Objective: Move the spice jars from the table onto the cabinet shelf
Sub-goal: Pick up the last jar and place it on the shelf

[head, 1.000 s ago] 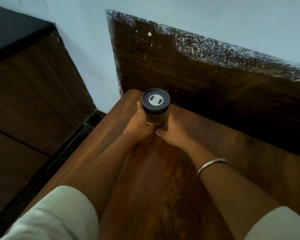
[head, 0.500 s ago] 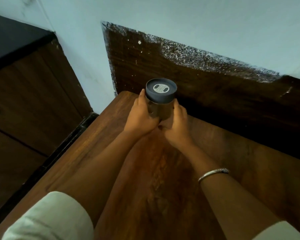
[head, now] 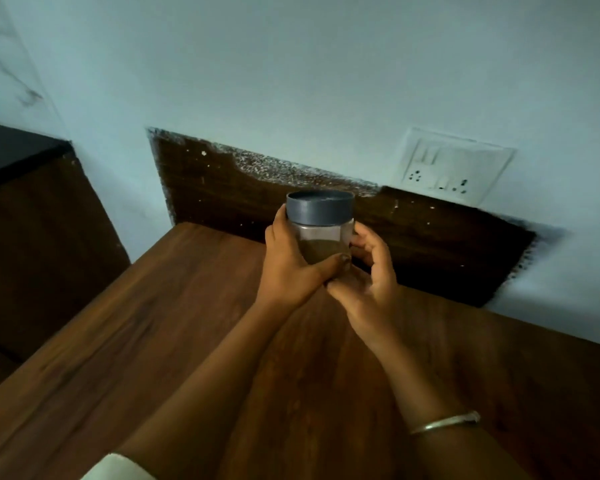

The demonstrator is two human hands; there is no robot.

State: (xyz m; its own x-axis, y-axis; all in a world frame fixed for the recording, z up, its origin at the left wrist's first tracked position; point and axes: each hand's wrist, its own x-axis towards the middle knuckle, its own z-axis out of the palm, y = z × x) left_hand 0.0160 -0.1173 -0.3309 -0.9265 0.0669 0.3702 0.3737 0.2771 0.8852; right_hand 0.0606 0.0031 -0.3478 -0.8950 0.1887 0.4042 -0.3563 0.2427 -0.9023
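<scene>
The spice jar was held in the air above the far end of the wooden table, clear of its surface and in front of the dark back panel. It was kept upright, its long axis vertical, with the grey lid on top and a brown powder filling roughly the lower half. It was gripped from both sides. The left hand was wrapped round the left wall, its thumb laid across the lower front. The right hand was cupped against the right wall and under the base, its fingers curled in to touch the glass (a bangle was worn on that wrist). The jar therefore lay between the two palms, neither hand being clearly nearer. No other jar was seen on the table. A low dark unit stood well apart to the left, but no shelf was shown, so the direction of the carry could not be told. An upright carry was judged to be what the placing would call for.
</scene>
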